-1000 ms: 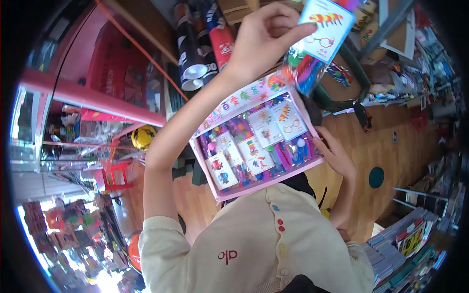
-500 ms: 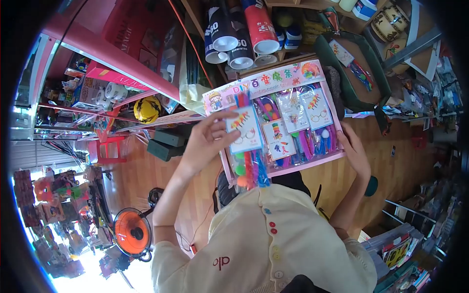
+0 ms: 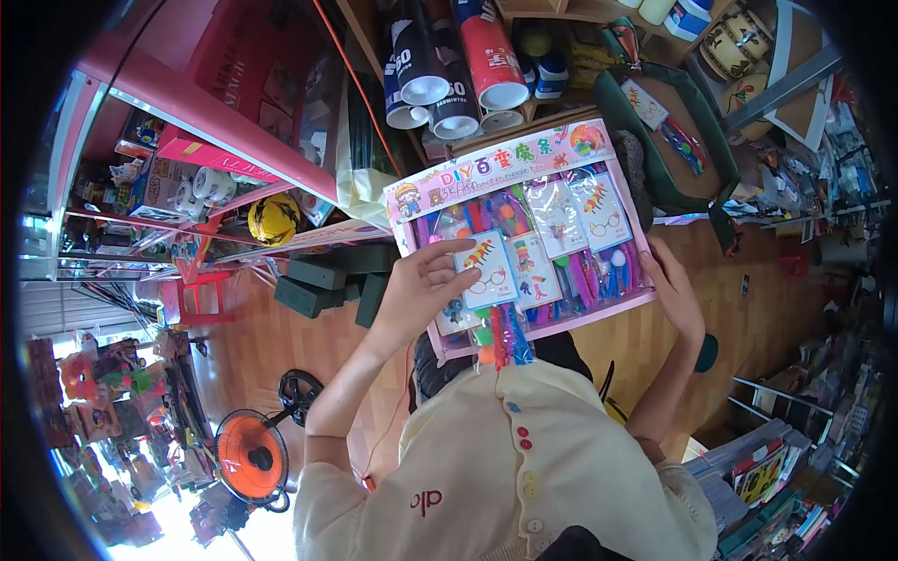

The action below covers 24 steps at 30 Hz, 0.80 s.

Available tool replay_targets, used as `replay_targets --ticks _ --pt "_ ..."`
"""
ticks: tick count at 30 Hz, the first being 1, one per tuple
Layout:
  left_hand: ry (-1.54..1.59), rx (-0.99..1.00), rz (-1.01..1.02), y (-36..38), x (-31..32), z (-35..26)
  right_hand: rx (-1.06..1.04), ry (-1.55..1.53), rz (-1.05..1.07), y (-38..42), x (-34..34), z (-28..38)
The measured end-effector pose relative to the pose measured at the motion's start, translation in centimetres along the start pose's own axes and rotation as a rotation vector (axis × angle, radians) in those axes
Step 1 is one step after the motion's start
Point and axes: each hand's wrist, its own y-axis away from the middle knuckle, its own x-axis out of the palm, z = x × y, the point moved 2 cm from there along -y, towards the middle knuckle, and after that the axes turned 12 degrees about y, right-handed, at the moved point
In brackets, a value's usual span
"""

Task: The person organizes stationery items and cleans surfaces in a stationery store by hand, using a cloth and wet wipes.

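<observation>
A pink display box (image 3: 432, 184) with a "DIY" header is tilted in front of my chest, filled with clear packets of colourful fuzzy sticks and pom-poms. My left hand (image 3: 423, 292) pinches a craft packet (image 3: 485, 285) by its white card, which shows a drawing of glasses. The packet lies over the left half of the box, and its red and blue sticks hang past the lower edge. My right hand (image 3: 675, 294) grips the right edge of the box, fingers along the side. Other cards, such as a glasses card (image 3: 604, 217), show inside the box.
Badminton tubes (image 3: 491, 65) stand on a shelf ahead. A dark green tray (image 3: 669, 164) holding a similar packet is at the upper right. Green boxes (image 3: 313, 280) and an orange fan (image 3: 253, 458) are on the left, with crowded shelves on both sides.
My left hand has moved the packet right and slightly down over the box, showing more packets at the box's upper left. My right hand keeps its hold on the edge.
</observation>
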Motion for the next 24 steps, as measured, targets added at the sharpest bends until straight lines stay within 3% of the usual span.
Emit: replay_targets --ticks 10,18,24 --pt "0.093 0.002 -0.007 0.2 -1.5 0.5 0.010 -0.024 0.062 -0.4 -0.4 -0.1" --pt "0.209 0.080 0.103 1.3 -1.8 -0.8 0.037 -0.028 0.086 -0.4 -0.5 0.3" --pt "0.166 0.013 0.005 1.4 -3.3 0.1 0.036 -0.021 0.063 -0.3 -0.4 0.4"
